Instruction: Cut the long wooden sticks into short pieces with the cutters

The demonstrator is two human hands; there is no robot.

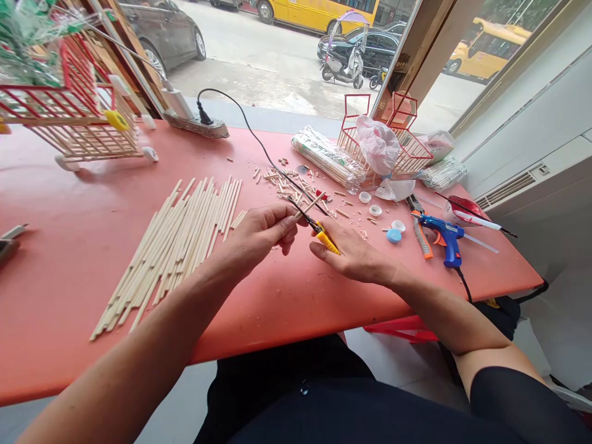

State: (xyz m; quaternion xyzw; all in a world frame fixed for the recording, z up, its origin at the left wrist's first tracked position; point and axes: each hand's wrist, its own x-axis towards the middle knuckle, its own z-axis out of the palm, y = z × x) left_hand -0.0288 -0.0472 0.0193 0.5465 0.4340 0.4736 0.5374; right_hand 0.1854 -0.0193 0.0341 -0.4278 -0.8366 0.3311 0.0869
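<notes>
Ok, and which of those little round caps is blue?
The blue cap sits lowest in the picture, right by a white cap; the others are white too.

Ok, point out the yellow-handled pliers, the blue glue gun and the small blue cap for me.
Yellow-handled pliers (pixel 328 242): head view, on the yellow handle grip.
Blue glue gun (pixel 447 231): head view, on the blue body.
Small blue cap (pixel 394 235): head view, on its top.

Forms a salmon-red table (pixel 282 308). Carries loose pale sticks (pixel 174 246) left of centre and short pieces (pixel 284 184) to their right. Holds 3 white caps (pixel 375 211), 1 blue cap (pixel 393 235) and 1 blue glue gun (pixel 452 250) at right, 1 wheeled cart (pixel 83 135) at left.
</notes>
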